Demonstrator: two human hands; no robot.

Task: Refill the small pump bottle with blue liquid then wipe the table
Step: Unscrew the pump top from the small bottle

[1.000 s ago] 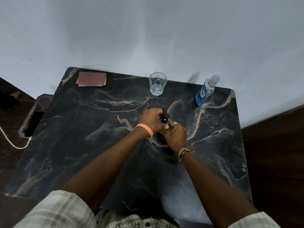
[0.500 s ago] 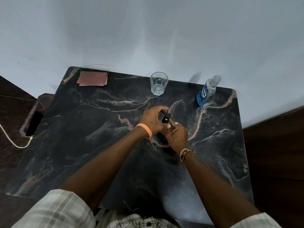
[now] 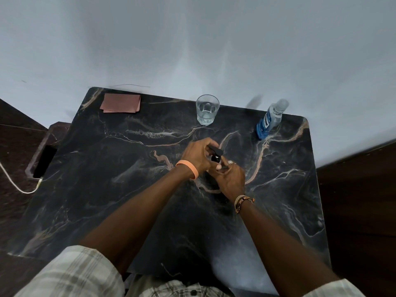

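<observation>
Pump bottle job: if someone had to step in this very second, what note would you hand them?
Hands: the left hand grips the pump head of the small pump bottle; the right hand holds its body, mid-table.
Things: blue liquid bottle standing capped at the far right corner; pink folded cloth at the far left corner; glass between them at the far edge of the table.
Done: nothing poured, as far as shows; whether the pump is loosened cannot be told.
Left: remove pump, pour in blue liquid, refit pump, wipe the table.

One pump bottle [image 3: 216, 156], one blue bottle [image 3: 269, 123], one glass [image 3: 207, 110], one cloth [image 3: 121, 103]
</observation>
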